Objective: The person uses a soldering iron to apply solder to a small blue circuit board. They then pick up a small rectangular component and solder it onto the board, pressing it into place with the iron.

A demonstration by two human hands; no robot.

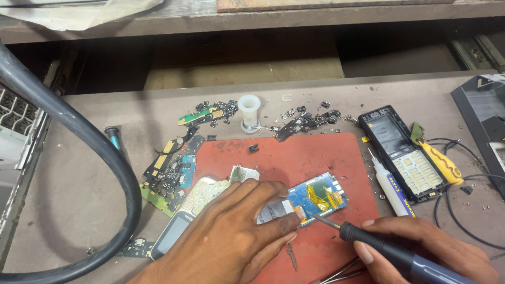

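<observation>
Soldering iron (368,239) tip at blue circuit board (320,195)

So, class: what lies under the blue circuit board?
The blue circuit board rests on a red mat, held by the left hand. The right hand brings a soldering iron to its edge. The hand hides the board's left end.

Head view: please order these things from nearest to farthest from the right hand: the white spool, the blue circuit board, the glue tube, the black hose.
1. Blue circuit board, just left of the right hand, at the iron's tip.
2. Glue tube, directly above the hand; nearly as close, hard to call.
3. White spool, far up the bench.
4. Black hose, far left.
</observation>
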